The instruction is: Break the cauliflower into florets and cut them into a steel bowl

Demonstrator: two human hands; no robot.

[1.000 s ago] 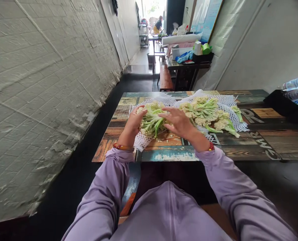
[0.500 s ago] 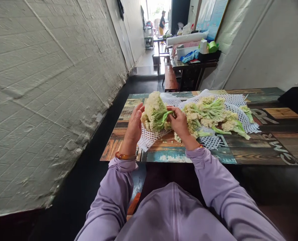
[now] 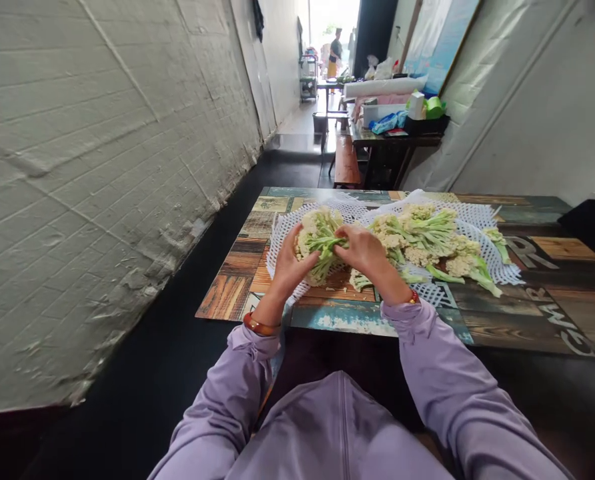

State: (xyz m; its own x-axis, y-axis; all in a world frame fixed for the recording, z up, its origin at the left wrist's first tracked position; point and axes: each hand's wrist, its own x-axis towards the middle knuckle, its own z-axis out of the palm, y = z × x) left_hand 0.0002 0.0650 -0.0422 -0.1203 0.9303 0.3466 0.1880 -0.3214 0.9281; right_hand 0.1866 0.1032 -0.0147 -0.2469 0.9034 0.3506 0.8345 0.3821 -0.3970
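A head of cauliflower [image 3: 321, 230] is held between both hands over the white foam netting [image 3: 277, 245], its green stems turned up toward me. My left hand [image 3: 293, 263] cups its near left side, with the thumb along the stems. My right hand [image 3: 365, 250] grips the stems from the right, thumb and fingers closed on them. To the right lies a pile of cauliflower florets [image 3: 422, 230] on more netting. A small loose floret [image 3: 360, 280] rests on the table below my right hand, with crumbs around it.
The patchwork-wood table [image 3: 337, 320] carries all this. A black object [image 3: 590, 217] sits at its right end. Beyond stand a wooden bench [image 3: 346, 163] and a second table [image 3: 372, 139] with boxes and packets. A rough white wall runs along the left. A person [image 3: 334, 53] stands far back.
The cauliflower has been lowered and tipped so its stems face me. My left hand has moved from its side to a grip with the thumb on the stems. The view has shifted slightly.
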